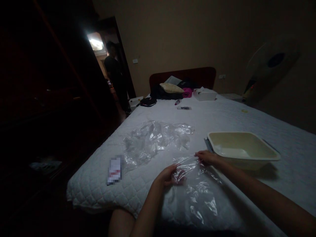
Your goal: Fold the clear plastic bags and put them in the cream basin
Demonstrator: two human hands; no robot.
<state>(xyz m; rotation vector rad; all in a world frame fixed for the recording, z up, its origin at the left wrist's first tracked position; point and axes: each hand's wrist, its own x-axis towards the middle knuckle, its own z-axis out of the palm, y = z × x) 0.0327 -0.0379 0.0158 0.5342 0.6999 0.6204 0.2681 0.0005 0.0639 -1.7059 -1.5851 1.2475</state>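
Note:
Both my hands hold a clear plastic bag [201,194] by its upper edge, pulled taut between them over the near part of the bed. My left hand [170,176] is closed on the bag's left corner, with some fingers seen through the film. Pinched on the right end of that edge is my right hand [204,157], just left of and below a cream plastic basin [249,163]. A heap of crumpled clear plastic bags [155,138] lies beyond my left hand on the white quilted bedcover [91,194].
A blurred-out flat item [115,170] lies at the bed's left side. Toward the headboard [207,72] are a pillow [170,88], a white box [204,94] and a black bag [148,102]. A person [115,72] stands in the doorway. At right is a fan [274,62].

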